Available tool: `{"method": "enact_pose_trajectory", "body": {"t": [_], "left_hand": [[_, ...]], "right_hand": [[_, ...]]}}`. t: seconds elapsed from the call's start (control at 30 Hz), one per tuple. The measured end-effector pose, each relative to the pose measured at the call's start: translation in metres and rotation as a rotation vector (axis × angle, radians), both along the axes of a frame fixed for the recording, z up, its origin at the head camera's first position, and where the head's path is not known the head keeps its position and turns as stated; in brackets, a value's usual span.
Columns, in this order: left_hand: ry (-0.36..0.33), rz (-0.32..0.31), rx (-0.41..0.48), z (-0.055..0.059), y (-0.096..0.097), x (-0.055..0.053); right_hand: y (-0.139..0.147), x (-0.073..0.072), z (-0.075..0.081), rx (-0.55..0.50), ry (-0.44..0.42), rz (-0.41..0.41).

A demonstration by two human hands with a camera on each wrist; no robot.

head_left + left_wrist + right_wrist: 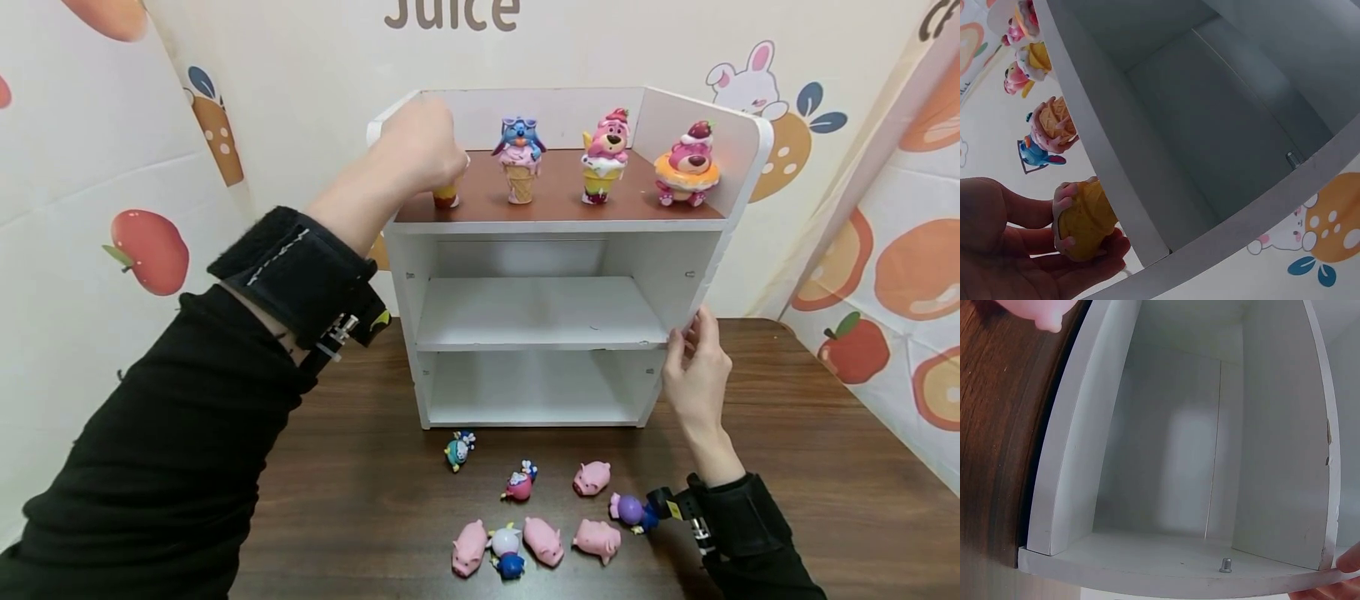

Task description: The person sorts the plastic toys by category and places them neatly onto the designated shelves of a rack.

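My left hand (423, 146) holds an ice-cream-cone figurine (1087, 220) at the left end of the small shelf unit's brown top. Thumb and fingers lie on either side of its yellow cone in the left wrist view; the hand hides its upper part from the head view. To its right stand a blue character on a cone (520, 160), a pink bear on a cone (606, 157) and a pink bear with an orange ring (687, 165), all upright. My right hand (697, 375) grips the front edge of the white shelf unit's (682, 271) right side panel.
Before the shelf unit, several pink pig figures (597, 540) lie on the dark wooden table (337, 500). Small coloured figures, among them a teal one (459, 451), a red one (519, 482) and a purple one (628, 509), lie among them. Fruit-printed sheets (918, 333) hang around.
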State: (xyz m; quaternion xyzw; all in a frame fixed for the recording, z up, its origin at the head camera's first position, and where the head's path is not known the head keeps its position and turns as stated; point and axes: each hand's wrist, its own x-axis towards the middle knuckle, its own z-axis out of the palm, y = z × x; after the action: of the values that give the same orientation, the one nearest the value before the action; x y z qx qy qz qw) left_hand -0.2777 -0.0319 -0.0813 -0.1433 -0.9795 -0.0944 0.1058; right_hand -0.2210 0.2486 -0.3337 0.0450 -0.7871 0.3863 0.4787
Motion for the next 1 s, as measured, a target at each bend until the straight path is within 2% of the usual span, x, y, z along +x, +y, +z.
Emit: {"method": "enact_pose_trajectory", "body": {"t": [0.23, 0.6, 0.8, 1.0], "left_hand": [[0.001, -0.03, -0.056, 0.0, -0.002, 0.001], [-0.045, -0.048, 0.009, -0.006, -0.002, 0.005], [0.0, -0.066, 0.033, -0.007, -0.004, 0.009], [0.11, -0.09, 0.102, -0.012, -0.006, 0.016]], "right_hand": [[0.0, 0.0, 0.001, 0.002, 0.0, 0.006], [0.0, 0.0, 0.0, 0.001, -0.01, 0.001], [0.0, 0.0, 0.0, 0.0, -0.009, -0.005], [0.0, -0.001, 0.001, 0.002, -0.002, -0.014]]}}
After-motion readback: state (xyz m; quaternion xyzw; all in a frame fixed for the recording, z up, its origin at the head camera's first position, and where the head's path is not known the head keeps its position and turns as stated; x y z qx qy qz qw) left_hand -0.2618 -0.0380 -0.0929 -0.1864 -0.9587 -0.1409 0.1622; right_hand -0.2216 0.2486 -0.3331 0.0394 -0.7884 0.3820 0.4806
